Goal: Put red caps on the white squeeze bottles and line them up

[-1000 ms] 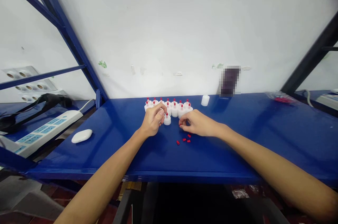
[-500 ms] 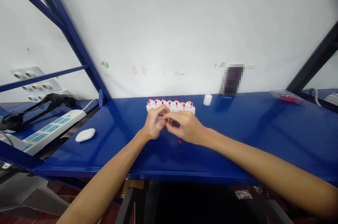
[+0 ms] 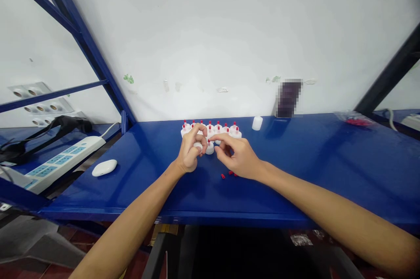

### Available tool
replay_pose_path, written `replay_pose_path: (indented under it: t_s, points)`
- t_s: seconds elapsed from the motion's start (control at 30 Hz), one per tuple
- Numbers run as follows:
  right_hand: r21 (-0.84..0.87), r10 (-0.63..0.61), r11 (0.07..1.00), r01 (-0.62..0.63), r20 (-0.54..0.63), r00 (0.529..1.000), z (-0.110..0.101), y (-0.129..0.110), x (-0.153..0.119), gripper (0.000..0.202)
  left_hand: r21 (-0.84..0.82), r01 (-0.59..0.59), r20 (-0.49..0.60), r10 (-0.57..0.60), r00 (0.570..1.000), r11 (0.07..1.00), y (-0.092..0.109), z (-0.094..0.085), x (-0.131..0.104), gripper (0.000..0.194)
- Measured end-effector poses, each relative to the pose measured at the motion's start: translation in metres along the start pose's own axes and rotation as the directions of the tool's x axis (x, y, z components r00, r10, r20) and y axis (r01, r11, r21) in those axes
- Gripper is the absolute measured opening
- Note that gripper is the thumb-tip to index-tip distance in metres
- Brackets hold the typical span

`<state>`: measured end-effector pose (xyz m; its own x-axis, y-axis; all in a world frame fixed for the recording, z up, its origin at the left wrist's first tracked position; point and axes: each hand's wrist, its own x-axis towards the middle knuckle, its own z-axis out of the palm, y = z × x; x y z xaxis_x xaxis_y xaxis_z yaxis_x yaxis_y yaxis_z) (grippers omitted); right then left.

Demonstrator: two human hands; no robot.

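Observation:
Near the middle of the table, my left hand [image 3: 190,147] curls its thumb and fingers around a small white round piece [image 3: 197,146], perhaps a cap; only its pale top shows. My right hand [image 3: 234,152] is empty, thumb and index finger apart, the index fingertip beside a white bottle [image 3: 209,149] with a red tip. That bottle stands upright between the hands. Behind them are rows of white red-tipped bottles [image 3: 235,133], partly covered by my fingers. Several loose red tips [image 3: 223,176] lie under and left of my right palm.
A white cylinder [image 3: 257,123] stands at the back, right of the rows. Against the wall leans a blurred dark object [image 3: 288,99]. A plastic bag with red pieces [image 3: 357,121] lies far right. Left are a white case [image 3: 104,167] and a power strip [image 3: 65,160].
My hands have moved apart from their joined pinch. A red-tipped bottle now shows standing between them, and the white piece in my left hand has come into view.

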<state>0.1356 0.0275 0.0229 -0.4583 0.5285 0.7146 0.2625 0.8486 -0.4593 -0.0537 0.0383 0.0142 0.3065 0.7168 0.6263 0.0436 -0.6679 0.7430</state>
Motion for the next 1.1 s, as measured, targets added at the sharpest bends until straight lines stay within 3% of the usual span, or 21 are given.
replay_pose_path:
  t_s: [0.27, 0.47, 0.57, 0.67, 0.73, 0.8, 0.87, 1.0, 1.1]
  points:
    - [0.022, 0.055, 0.998, -0.056, 0.044, 0.998, -0.002, 0.001, -0.001, 0.024, 0.072, -0.067, -0.147, 0.077, 0.986, 0.995, -0.001, 0.004, 0.000, 0.025]
    - [-0.025, -0.018, 0.999, 0.021, 0.128, 0.992, 0.009, -0.004, 0.006, 0.012, 0.166, -0.063, 0.019, 0.061, 0.998, 0.984, 0.001, 0.010, -0.001, 0.040]
    - [-0.035, -0.041, 0.998, 0.046, 0.122, 0.992, 0.009, -0.004, 0.013, 0.013, 0.208, -0.090, 0.020, 0.088, 0.996, 0.974, 0.004, 0.011, 0.001, 0.042]
    - [-0.037, 0.036, 0.999, -0.035, 0.048, 0.998, 0.000, 0.000, 0.027, 0.015, 0.282, -0.060, -0.128, 0.100, 0.987, 0.958, 0.000, 0.005, 0.003, 0.040]
    - [-0.090, 0.145, 0.986, -0.142, 0.022, 0.989, -0.008, 0.005, 0.037, 0.017, 0.327, -0.004, -0.273, 0.098, 0.957, 0.945, -0.006, -0.001, 0.005, 0.034]
    - [-0.177, 0.223, 0.962, -0.207, 0.076, 0.972, -0.013, 0.009, 0.047, 0.017, 0.365, 0.059, -0.378, 0.090, 0.922, 0.929, -0.013, -0.007, 0.005, 0.029]
    - [-0.264, 0.272, 0.938, -0.224, 0.162, 0.948, -0.013, 0.013, 0.053, 0.017, 0.407, 0.103, -0.413, 0.082, 0.907, 0.907, -0.018, -0.011, 0.006, 0.028]
    - [-0.344, 0.335, 0.911, -0.228, 0.297, 0.894, -0.006, 0.016, 0.054, 0.021, 0.448, 0.104, -0.341, 0.062, 0.938, 0.888, -0.019, -0.013, 0.006, 0.034]
    - [-0.344, 0.315, 0.910, -0.229, 0.218, 0.924, -0.012, 0.019, 0.049, 0.028, 0.439, 0.070, -0.256, 0.050, 0.965, 0.896, -0.015, -0.012, 0.006, 0.035]
